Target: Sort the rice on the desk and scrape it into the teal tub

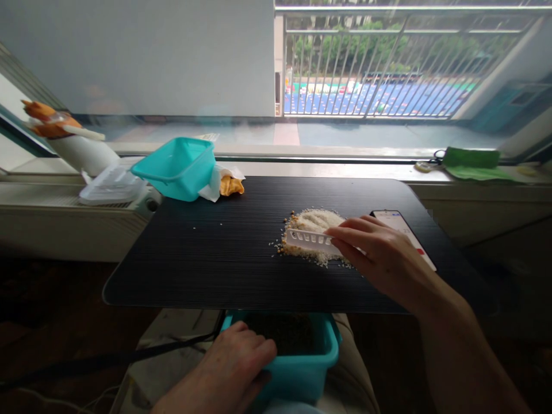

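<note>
Between the thumb and fingers of my right hand is a flat white plastic strip with a row of slots, stood on edge in a pile of rice. Small brown beans or grains are mixed in around the pile's left side. My left hand is closed over the near left rim of a turquoise bin, held between the legs below the table edge. Dark material lies inside this bin, too dim to make out.
The black table carries a phone right of the rice. At the back left stand a second turquoise bin and a crumpled orange-yellow item. A clear plastic lid and a green cloth lie by the window.
</note>
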A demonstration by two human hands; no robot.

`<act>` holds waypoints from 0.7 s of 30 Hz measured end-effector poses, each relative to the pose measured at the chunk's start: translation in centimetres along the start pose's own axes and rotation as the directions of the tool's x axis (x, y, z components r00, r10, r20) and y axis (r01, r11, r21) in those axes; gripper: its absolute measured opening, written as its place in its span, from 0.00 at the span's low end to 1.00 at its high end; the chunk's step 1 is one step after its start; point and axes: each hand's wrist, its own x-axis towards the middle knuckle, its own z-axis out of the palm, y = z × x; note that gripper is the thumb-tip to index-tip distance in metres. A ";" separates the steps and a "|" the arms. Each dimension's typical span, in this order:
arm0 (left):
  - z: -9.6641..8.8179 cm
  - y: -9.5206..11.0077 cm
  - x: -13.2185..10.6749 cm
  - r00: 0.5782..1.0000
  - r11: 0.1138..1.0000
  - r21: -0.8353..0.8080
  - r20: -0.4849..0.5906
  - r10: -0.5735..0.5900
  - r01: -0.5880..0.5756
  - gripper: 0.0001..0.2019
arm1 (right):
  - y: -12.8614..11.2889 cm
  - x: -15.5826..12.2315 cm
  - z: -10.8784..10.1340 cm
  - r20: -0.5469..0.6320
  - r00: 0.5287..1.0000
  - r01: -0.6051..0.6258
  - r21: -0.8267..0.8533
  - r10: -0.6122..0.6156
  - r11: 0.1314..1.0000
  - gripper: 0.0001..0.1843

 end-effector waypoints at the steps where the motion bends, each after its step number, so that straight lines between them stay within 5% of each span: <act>1: 0.0 0.0 0.0 1.000 1.000 -0.001 -0.001 -0.001 0.001 0.07 | -0.1 -0.2 0.0 -0.002 1.000 0.002 0.015 -0.002 1.000 0.12; 11: -0.8 0.8 0.2 0.999 0.999 -0.027 0.005 -0.039 0.039 0.07 | -0.5 -0.6 0.2 -0.114 0.993 0.025 0.034 -0.021 0.999 0.11; 17: -1.0 0.5 0.2 0.994 0.993 0.019 0.014 -0.113 0.113 0.05 | -0.5 3.1 3.6 -0.226 0.972 0.117 0.248 -0.060 0.962 0.11; 21: -0.7 -0.2 -0.3 0.995 0.995 0.039 -0.036 -0.095 0.096 0.04 | -1.2 6.1 6.0 -0.100 0.981 0.188 0.324 -0.164 0.927 0.12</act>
